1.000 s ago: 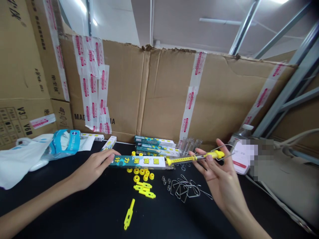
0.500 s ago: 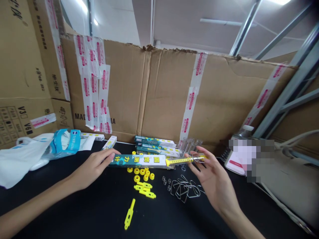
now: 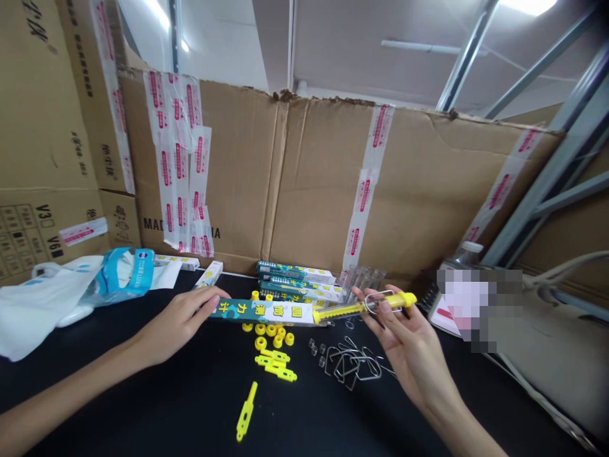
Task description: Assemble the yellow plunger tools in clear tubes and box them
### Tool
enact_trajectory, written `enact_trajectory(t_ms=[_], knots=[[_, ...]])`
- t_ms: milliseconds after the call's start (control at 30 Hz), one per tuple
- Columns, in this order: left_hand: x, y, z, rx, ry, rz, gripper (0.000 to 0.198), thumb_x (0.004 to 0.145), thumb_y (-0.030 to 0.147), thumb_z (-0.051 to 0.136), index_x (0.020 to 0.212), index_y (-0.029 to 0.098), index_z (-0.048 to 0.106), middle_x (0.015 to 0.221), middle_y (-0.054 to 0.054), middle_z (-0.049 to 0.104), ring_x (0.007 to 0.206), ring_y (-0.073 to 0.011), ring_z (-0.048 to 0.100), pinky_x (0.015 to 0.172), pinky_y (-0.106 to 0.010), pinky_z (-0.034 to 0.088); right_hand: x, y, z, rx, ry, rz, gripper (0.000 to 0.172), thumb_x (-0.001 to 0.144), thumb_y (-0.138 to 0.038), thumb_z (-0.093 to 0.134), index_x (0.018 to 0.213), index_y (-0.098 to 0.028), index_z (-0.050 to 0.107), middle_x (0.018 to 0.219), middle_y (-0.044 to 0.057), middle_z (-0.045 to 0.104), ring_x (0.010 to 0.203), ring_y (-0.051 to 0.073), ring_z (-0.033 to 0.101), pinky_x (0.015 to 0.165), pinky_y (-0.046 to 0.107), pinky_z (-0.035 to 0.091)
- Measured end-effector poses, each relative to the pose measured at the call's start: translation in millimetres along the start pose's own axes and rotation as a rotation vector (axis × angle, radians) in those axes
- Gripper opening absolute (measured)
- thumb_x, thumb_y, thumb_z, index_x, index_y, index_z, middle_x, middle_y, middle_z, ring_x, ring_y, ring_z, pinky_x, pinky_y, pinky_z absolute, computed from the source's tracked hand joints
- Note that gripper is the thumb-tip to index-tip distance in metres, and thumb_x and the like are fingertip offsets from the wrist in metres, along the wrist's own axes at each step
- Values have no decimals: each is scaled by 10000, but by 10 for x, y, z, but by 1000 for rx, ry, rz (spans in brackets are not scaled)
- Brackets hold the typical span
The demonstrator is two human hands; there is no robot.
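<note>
My right hand [image 3: 409,343] grips a clear-tubed spring scale [image 3: 361,309] with a yellow cap and a wire loop at its middle. The scale's left end is at the end of a long teal-and-white printed box [image 3: 266,311]. The fingertips of my left hand [image 3: 183,324] rest on that box's left end. Below the box lie yellow plastic rings [image 3: 269,330], flat yellow plastic parts [image 3: 275,363], and a separate yellow strip [image 3: 246,411]. Bent wire hooks [image 3: 354,367] and small clear caps [image 3: 314,348] lie below my right hand.
Several matching boxes [image 3: 299,279] and clear tubes [image 3: 362,277] stand behind the long box, against a taped cardboard wall [image 3: 323,190]. A blue-and-white packet [image 3: 124,276] and a white plastic bag [image 3: 42,304] lie at left on the black table [image 3: 143,406]. A bottle [image 3: 469,252] stands at right.
My right hand has closed around the scale and brought it lower and leftward, nearer the box. My left hand has stayed in place.
</note>
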State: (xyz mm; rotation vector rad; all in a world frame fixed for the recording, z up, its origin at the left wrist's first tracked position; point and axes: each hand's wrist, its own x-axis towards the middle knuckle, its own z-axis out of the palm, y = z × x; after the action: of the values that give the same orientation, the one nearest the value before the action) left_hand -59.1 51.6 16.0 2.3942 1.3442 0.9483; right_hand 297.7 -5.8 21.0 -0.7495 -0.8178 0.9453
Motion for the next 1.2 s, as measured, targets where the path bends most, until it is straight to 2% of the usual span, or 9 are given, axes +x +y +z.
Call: enact_trajectory(t_ms=[200,333,467,633,767,867,1067,1133,1200], knots=[[-18,52,-6,-39,34,-16,411,992,507,375,1055,261,698,1035,10,741,987,-226,670,868,-257,489,27,-1,-34,67,17,69,388,722,-285,853,1015,-235,602,1008,37,748,1156,294,663,1074,474,456],[-30,62,-23,-48,22,-16,414,998,507,372,1078,251,687,1083,3,728,1037,-232,646,896,-262,472,27,22,-43,48,24,123,428,692,-299,872,1024,-216,616,1014,53,735,1124,294,676,1037,444,498],[-32,63,-8,-32,-3,13,392,1007,485,371,1076,255,680,1102,-9,707,1054,-229,625,929,-278,450,-25,58,-6,-24,-22,115,428,732,-338,852,1081,-270,614,995,10,710,1083,229,670,935,388,582],[-21,-1,27,-8,-10,47,353,1003,461,389,1074,263,672,1087,-7,693,1049,-225,616,942,-296,438,-66,117,20,-124,-61,142,513,686,-314,889,1120,-280,616,915,-24,698,870,148,688,791,290,637],[-4,-44,24,-47,16,16,358,1003,474,385,1078,255,657,1098,-8,684,1063,-230,604,956,-304,421,-40,150,-2,-87,-26,123,547,616,-306,925,1062,-269,611,890,-34,717,868,137,701,830,261,616],[-29,24,32,-105,12,-14,356,1009,477,374,1103,263,642,1113,3,685,1066,-226,605,942,-296,424,-69,162,9,-97,-54,135,492,619,-303,922,990,-264,601,887,-34,728,854,146,707,826,281,612],[-104,201,66,-126,-3,12,336,1012,453,376,1109,263,636,1077,11,692,1002,-207,624,909,-290,447,-254,237,55,-519,-223,-32,336,731,-386,834,925,-244,598,919,15,719,774,166,675,685,248,565],[-105,209,64,-128,-16,11,343,1012,451,373,1113,258,638,1080,6,695,1007,-209,625,910,-295,453,-283,282,48,-574,-230,-23,354,762,-437,793,984,-255,585,852,3,702,657,161,655,628,272,557],[-103,207,64,-132,-35,0,345,1014,448,369,1121,259,637,1087,5,696,1013,-211,623,921,-303,452,-289,327,35,-595,-229,10,397,784,-483,756,1055,-269,559,714,-35,643,500,133,569,494,253,501]])
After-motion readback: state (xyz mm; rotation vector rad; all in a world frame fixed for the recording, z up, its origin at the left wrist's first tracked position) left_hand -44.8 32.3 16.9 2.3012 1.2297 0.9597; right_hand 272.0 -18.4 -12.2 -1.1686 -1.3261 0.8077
